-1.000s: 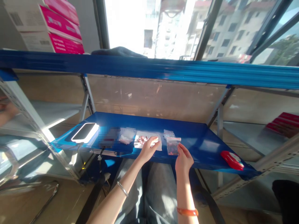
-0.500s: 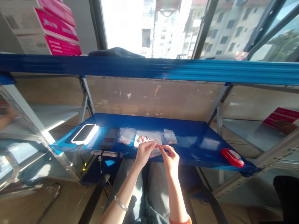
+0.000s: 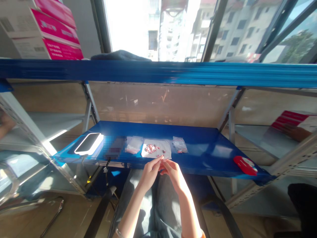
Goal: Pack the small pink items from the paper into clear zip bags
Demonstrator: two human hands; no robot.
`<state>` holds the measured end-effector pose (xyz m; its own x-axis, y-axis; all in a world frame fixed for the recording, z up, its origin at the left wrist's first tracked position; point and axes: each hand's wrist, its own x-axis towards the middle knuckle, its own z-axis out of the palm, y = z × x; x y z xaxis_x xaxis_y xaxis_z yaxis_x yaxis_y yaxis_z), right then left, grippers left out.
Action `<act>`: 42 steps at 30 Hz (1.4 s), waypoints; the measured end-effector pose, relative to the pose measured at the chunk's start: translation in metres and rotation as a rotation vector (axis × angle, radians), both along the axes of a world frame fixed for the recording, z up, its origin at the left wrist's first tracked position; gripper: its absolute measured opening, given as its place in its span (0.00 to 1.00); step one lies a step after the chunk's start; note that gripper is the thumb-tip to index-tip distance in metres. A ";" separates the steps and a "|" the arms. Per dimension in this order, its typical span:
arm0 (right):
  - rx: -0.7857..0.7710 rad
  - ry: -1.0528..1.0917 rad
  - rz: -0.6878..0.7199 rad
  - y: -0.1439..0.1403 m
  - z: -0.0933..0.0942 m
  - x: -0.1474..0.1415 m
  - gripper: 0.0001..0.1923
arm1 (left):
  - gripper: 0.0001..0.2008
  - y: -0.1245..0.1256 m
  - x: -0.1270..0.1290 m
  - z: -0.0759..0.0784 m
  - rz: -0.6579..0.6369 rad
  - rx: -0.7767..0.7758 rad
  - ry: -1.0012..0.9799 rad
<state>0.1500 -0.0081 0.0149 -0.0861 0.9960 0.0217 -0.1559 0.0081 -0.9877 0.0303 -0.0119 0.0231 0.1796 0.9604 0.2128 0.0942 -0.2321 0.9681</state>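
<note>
My left hand (image 3: 151, 169) and my right hand (image 3: 171, 168) meet at the fingertips by the front edge of the blue shelf. Both are closed in a pinch; whatever lies between the fingers is too small to make out. Just beyond them a white sheet (image 3: 164, 145) carries several small red and dark pieces (image 3: 151, 148), most of them heaped on its left half. To the right lies a clear plastic bag (image 3: 179, 144) with some reddish bits at its lower end. Left of the sheet rest clear zip bags (image 3: 134, 144).
The blue shelf (image 3: 198, 132) also bears a white-framed device with a dark screen (image 3: 89, 143) at left and a red-and-white object (image 3: 245, 165) at right. A blue beam (image 3: 148, 71) crosses above. Another person's hand (image 3: 294, 132) touches a red-and-white box at far right.
My hands have drawn closer together and slightly back toward me, uncovering more of the white sheet. The view has shifted slightly. The other person's hand at right has moved left.
</note>
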 end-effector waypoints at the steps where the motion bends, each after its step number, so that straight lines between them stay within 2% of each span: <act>1: -0.007 0.006 0.011 0.000 -0.002 0.001 0.24 | 0.19 0.002 -0.002 -0.005 0.039 0.022 0.022; 3: -0.021 -0.004 0.015 0.001 -0.005 0.002 0.23 | 0.16 0.002 -0.005 -0.011 0.151 0.094 0.082; 6: -0.052 -0.050 0.030 0.000 -0.003 0.003 0.22 | 0.08 -0.002 -0.009 -0.011 0.281 0.211 0.180; 9: -0.081 -0.085 0.076 -0.003 0.003 0.003 0.22 | 0.09 -0.008 -0.013 -0.006 0.191 0.183 0.199; 14: -0.097 -0.067 0.185 -0.009 0.008 -0.002 0.22 | 0.17 -0.012 -0.018 -0.002 -0.040 -0.042 0.066; 22: -0.082 0.051 0.313 -0.017 0.011 -0.008 0.21 | 0.17 -0.015 -0.020 0.005 -0.181 -0.178 -0.104; 27: -0.082 0.004 0.354 -0.016 0.014 -0.012 0.18 | 0.17 -0.015 -0.031 0.007 -0.170 -0.181 -0.043; 33: -0.055 -0.201 0.364 -0.009 0.002 -0.026 0.17 | 0.16 -0.010 -0.048 -0.009 -0.074 -0.149 0.123; 36: -0.015 -0.314 0.406 -0.005 0.000 -0.028 0.19 | 0.18 -0.009 -0.048 -0.015 -0.030 -0.134 0.175; 42: 0.009 -0.452 0.440 -0.003 0.010 -0.024 0.17 | 0.16 -0.009 -0.044 -0.024 0.040 -0.112 0.222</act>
